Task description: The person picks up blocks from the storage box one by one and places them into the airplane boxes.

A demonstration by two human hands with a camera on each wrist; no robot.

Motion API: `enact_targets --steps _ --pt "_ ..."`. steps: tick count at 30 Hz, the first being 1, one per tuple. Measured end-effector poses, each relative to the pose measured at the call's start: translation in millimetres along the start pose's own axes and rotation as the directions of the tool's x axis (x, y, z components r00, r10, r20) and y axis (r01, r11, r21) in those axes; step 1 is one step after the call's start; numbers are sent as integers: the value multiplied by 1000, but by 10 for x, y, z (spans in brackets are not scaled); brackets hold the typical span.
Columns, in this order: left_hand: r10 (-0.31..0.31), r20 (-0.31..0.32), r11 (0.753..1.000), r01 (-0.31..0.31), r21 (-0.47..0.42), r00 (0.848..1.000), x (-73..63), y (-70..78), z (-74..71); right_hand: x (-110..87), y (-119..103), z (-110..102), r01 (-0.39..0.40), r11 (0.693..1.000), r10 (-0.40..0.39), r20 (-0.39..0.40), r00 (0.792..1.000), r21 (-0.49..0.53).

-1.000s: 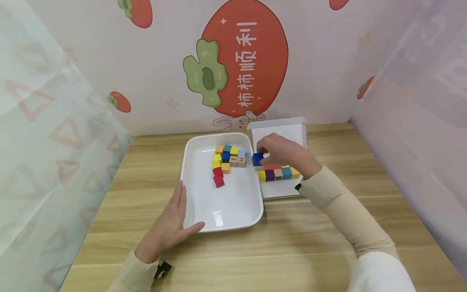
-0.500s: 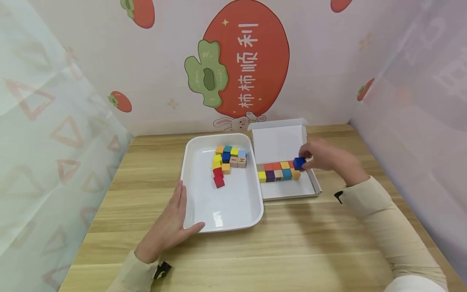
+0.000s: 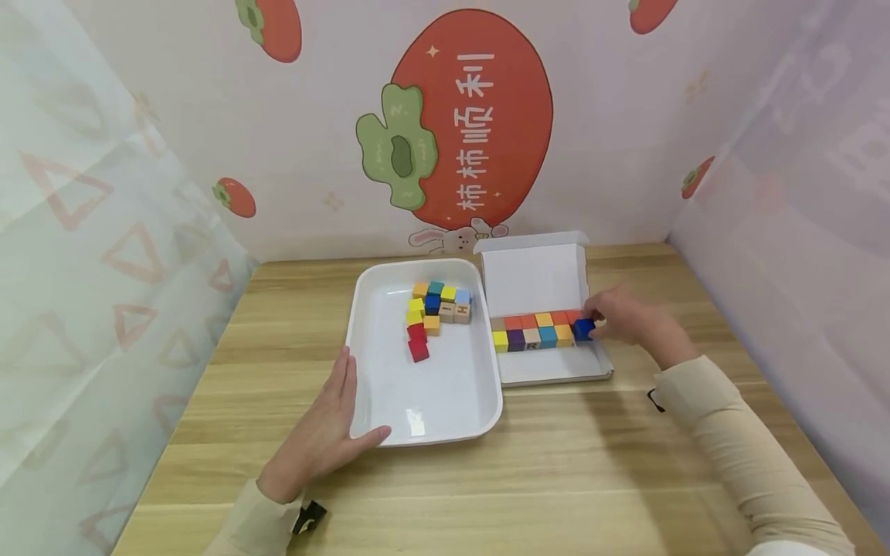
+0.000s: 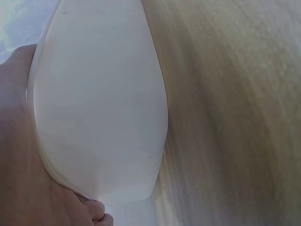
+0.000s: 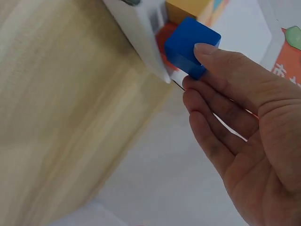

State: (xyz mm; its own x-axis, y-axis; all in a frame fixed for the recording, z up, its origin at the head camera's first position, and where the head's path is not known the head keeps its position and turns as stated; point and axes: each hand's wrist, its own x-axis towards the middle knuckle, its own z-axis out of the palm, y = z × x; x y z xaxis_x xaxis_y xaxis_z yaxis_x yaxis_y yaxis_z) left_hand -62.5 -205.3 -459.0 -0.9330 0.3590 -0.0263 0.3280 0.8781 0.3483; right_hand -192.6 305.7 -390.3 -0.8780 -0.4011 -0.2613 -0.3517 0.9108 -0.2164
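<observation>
A dark blue cube block (image 3: pixel 582 330) is pinched between the thumb and fingers of my right hand (image 3: pixel 622 315), at the right end of two rows of cubes in a shallow white box (image 3: pixel 549 372). In the right wrist view the blue block (image 5: pixel 192 46) tilts beside an orange block (image 5: pixel 186 9). My left hand (image 3: pixel 327 425) lies with straight fingers along the near left corner of the white tray (image 3: pixel 490 417), its thumb on the front rim. Several coloured blocks and lettered wooden cubes, such as a red block (image 3: pixel 418 350), sit toward the tray's far right.
The box's lid (image 3: pixel 534 276) stands raised at the back, close to the printed wall cloth (image 3: pixel 313 154). Tray and box sit side by side on a wood-grain table (image 3: pixel 445 510). Cloth panels close off the left and right sides.
My right hand has carried the blue block rightward from the tray's edge across the box, then down toward the front row's right end. The left hand has stayed at the tray corner.
</observation>
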Motion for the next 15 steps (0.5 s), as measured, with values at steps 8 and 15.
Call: enact_targets --steps 8,15 --pt "-1 -5 1000 1 1 1000 -17 18 12 28 22 240 28 999 -29 -56 998 -23" --pt "-11 -6 1000 11 10 1000 -12 21 4 10 -10 272 60 995 -69 -122 990 -83"
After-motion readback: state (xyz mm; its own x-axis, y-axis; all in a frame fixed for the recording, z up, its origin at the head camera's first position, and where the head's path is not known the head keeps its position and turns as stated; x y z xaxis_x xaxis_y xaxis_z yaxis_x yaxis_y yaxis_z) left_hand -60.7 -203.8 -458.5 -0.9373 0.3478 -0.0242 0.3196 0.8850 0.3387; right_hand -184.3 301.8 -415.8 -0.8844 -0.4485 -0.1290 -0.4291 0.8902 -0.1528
